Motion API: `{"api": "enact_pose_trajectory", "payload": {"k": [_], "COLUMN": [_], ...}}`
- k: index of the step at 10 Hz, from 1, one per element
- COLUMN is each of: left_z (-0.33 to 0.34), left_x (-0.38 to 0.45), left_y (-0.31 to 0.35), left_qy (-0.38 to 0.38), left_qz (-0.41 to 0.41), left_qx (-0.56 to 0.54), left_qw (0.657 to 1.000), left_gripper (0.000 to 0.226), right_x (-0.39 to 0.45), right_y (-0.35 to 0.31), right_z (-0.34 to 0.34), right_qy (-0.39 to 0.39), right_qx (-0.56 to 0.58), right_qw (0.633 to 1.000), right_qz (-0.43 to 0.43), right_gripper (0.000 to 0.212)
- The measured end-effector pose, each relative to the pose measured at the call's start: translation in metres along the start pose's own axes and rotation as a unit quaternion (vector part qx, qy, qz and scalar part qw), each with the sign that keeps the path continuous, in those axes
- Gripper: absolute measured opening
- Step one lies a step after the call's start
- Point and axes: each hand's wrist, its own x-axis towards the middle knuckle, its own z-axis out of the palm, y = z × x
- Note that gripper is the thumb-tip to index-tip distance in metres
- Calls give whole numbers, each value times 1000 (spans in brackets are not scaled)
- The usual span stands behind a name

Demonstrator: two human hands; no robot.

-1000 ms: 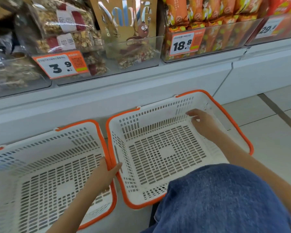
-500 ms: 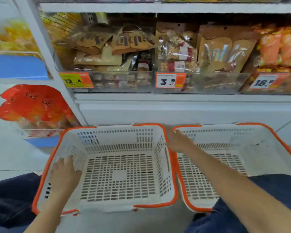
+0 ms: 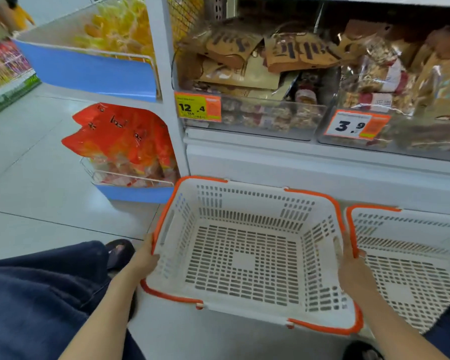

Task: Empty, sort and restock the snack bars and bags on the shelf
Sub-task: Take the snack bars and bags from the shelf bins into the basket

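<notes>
The shelf [image 3: 309, 149] holds brown snack bags [image 3: 234, 48] above clear bins of bars [image 3: 265, 115]. Below it on the floor sit two white baskets — the near basket [image 3: 244, 255] gripped on both side rims, left hand [image 3: 143, 258] and right hand [image 3: 351, 268], the second basket [image 3: 411, 255] just beside it.

The left hand [image 3: 143, 258] now grips the left rim of the left basket [image 3: 247, 258], no longer resting inside it; the right hand [image 3: 353, 271] has slid back along the right rim, its fingers [image 3: 347, 245] between this basket and the right basket [image 3: 411, 266]
</notes>
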Motion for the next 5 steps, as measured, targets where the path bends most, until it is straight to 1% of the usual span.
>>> {"api": "enact_pose_trajectory", "payload": {"k": [1,2,3,4,5], "left_z": [13,20,17,3,-29], "left_x": [6,8,5,-7,-20], "left_y": [11,16,32,70,124], "left_qy": [-53,-61,-93,-54,38], "left_qz": [4,0,-25,10,100], "left_qx": [0,-4,-32,-20,22], "left_qw": [999,998,995,998,994], "left_gripper": [69,68,58,50,65], "right_x": [13,14,9,-3,-22], "right_y": [34,48,43,7,-53], "right_z": [-8,-10,-18,-39,-82], "right_qy": [15,29,-1,82,152], "right_qx": [-14,22,31,26,153], "right_qw": [1000,998,1000,995,955], "right_qz": [-4,-43,-1,-54,-204], "right_gripper": [61,83,85,77,58]}}
